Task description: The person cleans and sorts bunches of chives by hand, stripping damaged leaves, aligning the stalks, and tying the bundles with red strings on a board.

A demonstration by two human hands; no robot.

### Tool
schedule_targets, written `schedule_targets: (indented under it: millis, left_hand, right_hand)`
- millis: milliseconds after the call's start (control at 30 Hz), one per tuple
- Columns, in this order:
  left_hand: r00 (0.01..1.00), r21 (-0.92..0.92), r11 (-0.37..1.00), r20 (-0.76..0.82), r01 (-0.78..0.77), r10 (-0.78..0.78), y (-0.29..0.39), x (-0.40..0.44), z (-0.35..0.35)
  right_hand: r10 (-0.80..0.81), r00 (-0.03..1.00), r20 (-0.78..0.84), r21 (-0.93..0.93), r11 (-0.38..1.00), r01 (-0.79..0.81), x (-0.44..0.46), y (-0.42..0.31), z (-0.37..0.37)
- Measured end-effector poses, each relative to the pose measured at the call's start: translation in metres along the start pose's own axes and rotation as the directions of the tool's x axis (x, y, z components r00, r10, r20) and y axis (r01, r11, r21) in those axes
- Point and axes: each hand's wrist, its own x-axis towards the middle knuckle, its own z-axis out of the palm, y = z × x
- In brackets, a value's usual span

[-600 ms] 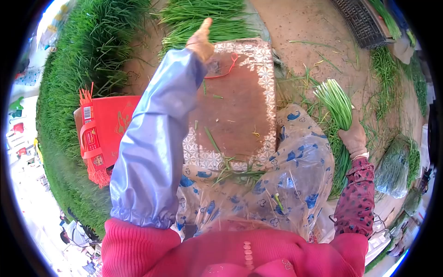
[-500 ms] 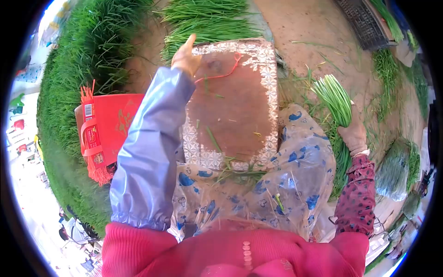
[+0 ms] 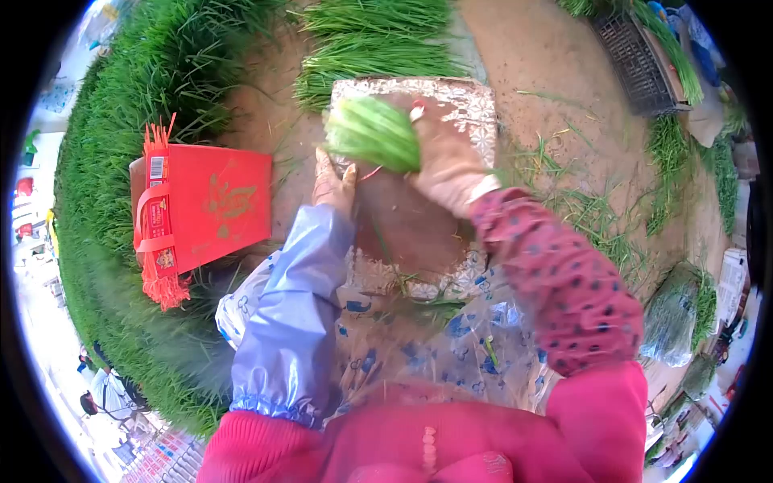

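My right hand [image 3: 451, 165] is wrapped round a bunch of green chives [image 3: 374, 133], blurred by motion, above the worn board [image 3: 403, 217] with a patterned white border. My left hand [image 3: 334, 183] is at the board's left side, thumb and fingers apart, just below the bunch's left end; whether it touches the stalks I cannot tell. A red tie [image 3: 369, 174] shows partly between my hands, the rest hidden by the bunch and my right hand. Cut chives [image 3: 374, 40] lie in piles beyond the board.
Tall green plants [image 3: 105, 266] line the left. A red bag [image 3: 221, 205] with a bundle of red ties [image 3: 165, 290] stands left of my left arm. Clear plastic [image 3: 427, 346] with blue prints covers my lap. A dark crate [image 3: 636, 60] and a plastic-wrapped bundle [image 3: 672, 314] are at right.
My right hand has brought the bunch of chives from the right side over the board. My left hand has moved down from the board's top left corner towards the bunch.
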Motion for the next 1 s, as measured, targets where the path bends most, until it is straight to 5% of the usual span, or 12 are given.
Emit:
schedule_targets:
  millis: [33, 100, 167, 267, 367, 433, 500, 533, 767, 1000]
  left_hand:
    - [1.0, -0.009, 1.0, -0.002, 0.001, -0.001, 0.01, -0.006, -0.011]
    - [0.901, 0.033, 0.943, 0.285, 0.332, -0.327, 0.039, -0.019, -0.047]
    - [0.847, 0.01, 0.895, 0.317, 0.447, -0.427, 0.014, -0.033, -0.039]
    - [0.731, -0.281, 0.675, 0.25, 0.683, -0.635, 0.026, -0.047, -0.029]
    - [0.878, -0.287, 0.834, 0.069, 0.471, -0.473, -0.034, -0.038, 0.01]
    - [0.842, -0.124, 0.834, 0.03, 0.538, -0.539, 0.041, -0.034, -0.022]
    - [0.776, -0.208, 0.748, 0.187, 0.63, -0.602, 0.083, -0.024, -0.043]
    - [0.834, -0.141, 0.823, 0.146, 0.55, -0.532, 0.072, -0.011, -0.035]
    - [0.837, -0.169, 0.826, 0.219, 0.538, -0.501, 0.107, 0.029, 0.001]
    - [0.85, 0.003, 0.886, 0.278, 0.464, -0.447, 0.133, 0.065, 0.027]
  right_hand:
    - [0.168, 0.966, 0.194, -0.164, 0.977, -0.137, 0.007, -0.015, 0.015]
    - [0.083, 0.996, 0.022, -0.327, 0.942, -0.071, 0.003, -0.013, 0.047]
    - [0.027, 0.999, -0.018, -0.317, 0.948, -0.031, -0.001, -0.002, 0.061]
    - [-0.024, 0.998, -0.052, -0.298, 0.955, 0.008, -0.001, -0.001, 0.053]
    - [0.003, 1.0, 0.02, -0.341, 0.94, 0.004, 0.012, -0.002, 0.04]
    - [0.024, 0.999, 0.023, -0.387, 0.922, -0.013, 0.023, 0.004, 0.034]
    - [0.024, 0.999, 0.043, -0.425, 0.905, -0.004, 0.042, 0.022, 0.038]
    - [0.054, 0.998, 0.044, -0.432, 0.901, -0.03, 0.049, 0.02, 0.026]
    - [0.057, 0.99, -0.13, -0.366, 0.925, -0.101, 0.078, 0.072, -0.001]
    - [0.354, 0.935, 0.024, -0.329, 0.886, -0.327, 0.084, 0.089, -0.033]
